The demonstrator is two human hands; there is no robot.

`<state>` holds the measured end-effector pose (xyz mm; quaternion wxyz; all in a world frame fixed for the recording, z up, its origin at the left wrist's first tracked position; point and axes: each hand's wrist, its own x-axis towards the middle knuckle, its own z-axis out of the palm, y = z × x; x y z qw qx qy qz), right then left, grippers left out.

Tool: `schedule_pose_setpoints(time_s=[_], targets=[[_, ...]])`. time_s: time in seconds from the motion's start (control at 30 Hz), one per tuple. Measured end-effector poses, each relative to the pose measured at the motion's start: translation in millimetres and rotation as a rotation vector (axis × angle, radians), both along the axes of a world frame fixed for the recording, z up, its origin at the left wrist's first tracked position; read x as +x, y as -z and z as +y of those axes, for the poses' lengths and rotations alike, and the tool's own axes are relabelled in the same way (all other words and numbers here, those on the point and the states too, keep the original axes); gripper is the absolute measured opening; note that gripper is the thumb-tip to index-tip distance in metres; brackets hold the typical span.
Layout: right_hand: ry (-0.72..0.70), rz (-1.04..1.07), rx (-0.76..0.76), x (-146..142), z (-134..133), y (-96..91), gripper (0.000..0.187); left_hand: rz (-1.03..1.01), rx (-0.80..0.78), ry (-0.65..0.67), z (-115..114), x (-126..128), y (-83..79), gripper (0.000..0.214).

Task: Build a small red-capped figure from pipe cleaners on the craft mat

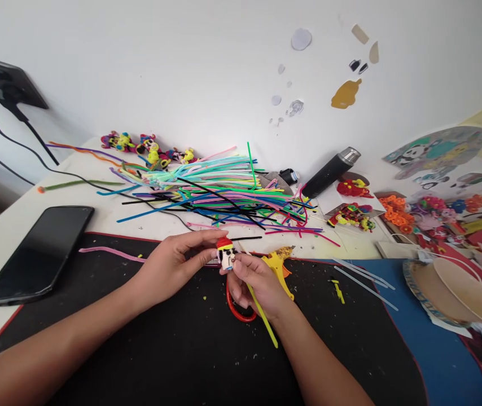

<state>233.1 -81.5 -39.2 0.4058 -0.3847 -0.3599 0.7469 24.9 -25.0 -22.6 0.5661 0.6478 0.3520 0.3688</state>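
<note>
A small pipe-cleaner doll head (226, 255), white-faced with black features and a red and yellow cap, is pinched between both hands above the black mat. My left hand (175, 260) grips its cap side with thumb and fingers. From the right, my right hand (255, 282) is closed on the lower edge of the face. A yellow-green pipe cleaner (264, 318) slants down out of the right hand; its upper end is hidden by the fingers. Beneath that hand shows the red handle of scissors (241, 316). Just behind it lies a yellow glue gun (282, 268).
A heap of coloured pipe cleaners (207, 192) spreads along the wall, with finished dolls (152, 148) behind. A phone (40, 254) lies left. At right are a black flask (332, 172), clear glue sticks (368, 279), a round container (439, 293) and yellow scraps (338, 290).
</note>
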Motion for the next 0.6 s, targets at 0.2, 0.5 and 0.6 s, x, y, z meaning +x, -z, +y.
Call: schedule_pose_setpoints(time_s=[0.2,0.5,0.6], targets=[[0.072,-0.035,0.002,-2,-1,-1.4,0.036,-0.158,-0.237,0.116,5,0,0.0,0.051],[0.090,-0.202,-0.034,-6,-2,-6.0,0.045,-0.094,-0.220,0.099,8,-4,-7.5,0.042],[0.071,-0.237,-0.026,-7,-3,-7.9,0.047,0.016,-0.139,0.058,11,-8,-11.5,0.042]])
